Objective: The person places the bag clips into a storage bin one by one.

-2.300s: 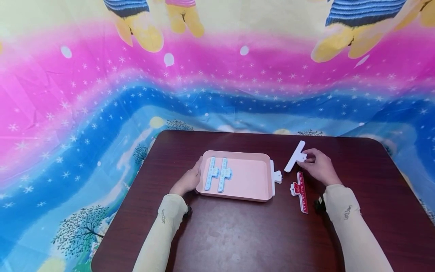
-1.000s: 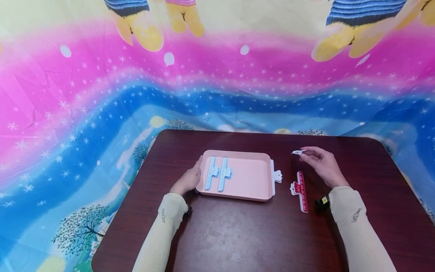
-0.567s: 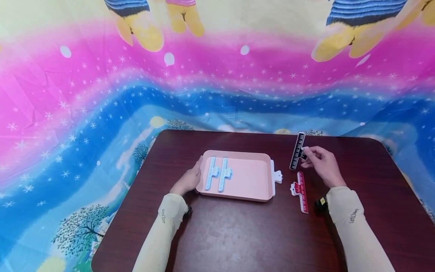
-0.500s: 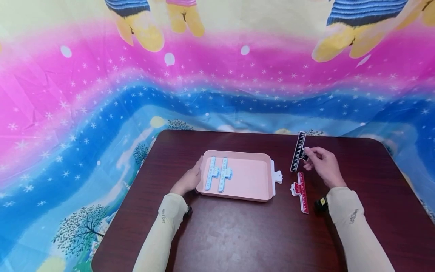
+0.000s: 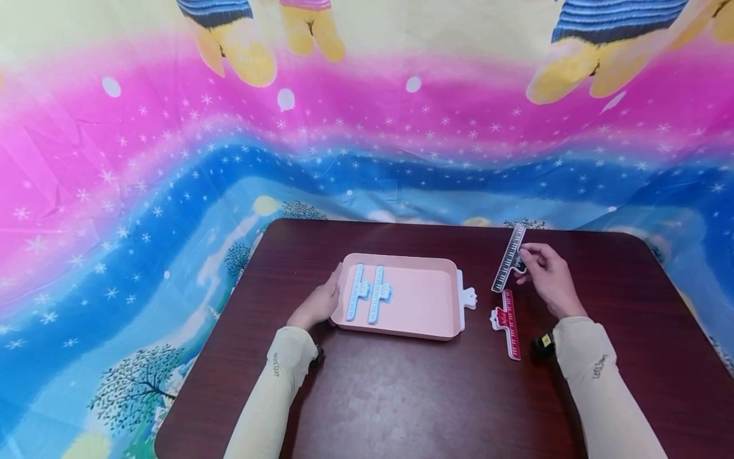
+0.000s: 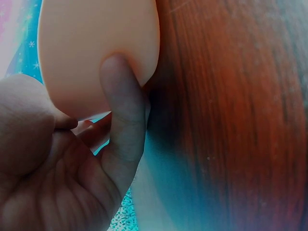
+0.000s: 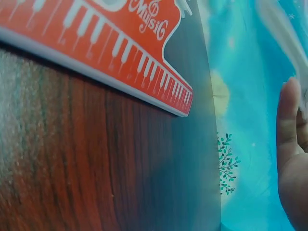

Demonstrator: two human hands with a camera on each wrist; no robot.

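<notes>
My left hand (image 5: 318,305) holds the left end of a pink tray (image 5: 427,331). In the left wrist view its thumb lies against the tray's outer wall (image 6: 82,62); the other fingers are partly hidden. Inside the tray, two light-blue piano-key clips (image 5: 355,299) (image 5: 375,303) lie side by side. A clip with its white side showing (image 5: 468,298) sits at the tray's right wall. My right hand (image 5: 547,274) pinches a black-and-white piano-key clip (image 5: 508,258) by its handle, raised over the table. Below that hand, a red piano-key clip (image 5: 510,328) lies on the table.
The dark wooden table (image 5: 413,395) has rounded corners. A printed cloth backdrop (image 5: 373,159) hangs right behind its far edge and along the left side. The red clip (image 7: 120,57) looms close in the right wrist view.
My right hand has turned the held clip from its white side to its black piano-key face, then tilted it and shifted slightly right. My left hand and the tray have stayed put.
</notes>
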